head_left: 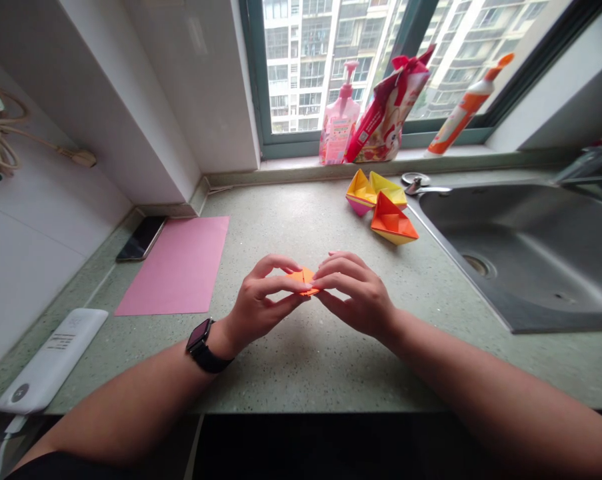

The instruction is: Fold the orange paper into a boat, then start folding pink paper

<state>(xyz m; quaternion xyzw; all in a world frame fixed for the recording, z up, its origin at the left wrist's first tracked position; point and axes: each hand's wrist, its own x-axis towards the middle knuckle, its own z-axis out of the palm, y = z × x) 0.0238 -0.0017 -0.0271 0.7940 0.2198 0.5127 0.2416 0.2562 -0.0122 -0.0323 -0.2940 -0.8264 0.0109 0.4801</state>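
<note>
Orange paper point(307, 276), one, held over the middle of the bench point(281, 220), apparently part-folded; left hand point(261, 290) and right hand point(357, 288), each grip pinched on it; paper boats point(383, 208), three, fully shaped, beside sink point(531, 227); pink sheet point(178, 270), one, flat, no folds visible.

I see a black smartwatch point(201, 336) w/ a rounded-rect. glossy dark screen on the L wrist point(224, 340), approx. 8 o'clock, its smooth black band point(213, 361) wrapped round. Farther out, also abt 8 o'clock, a bit of plain black cloth sleeve point(68, 468); both forearms point(141, 400) bare.
</note>
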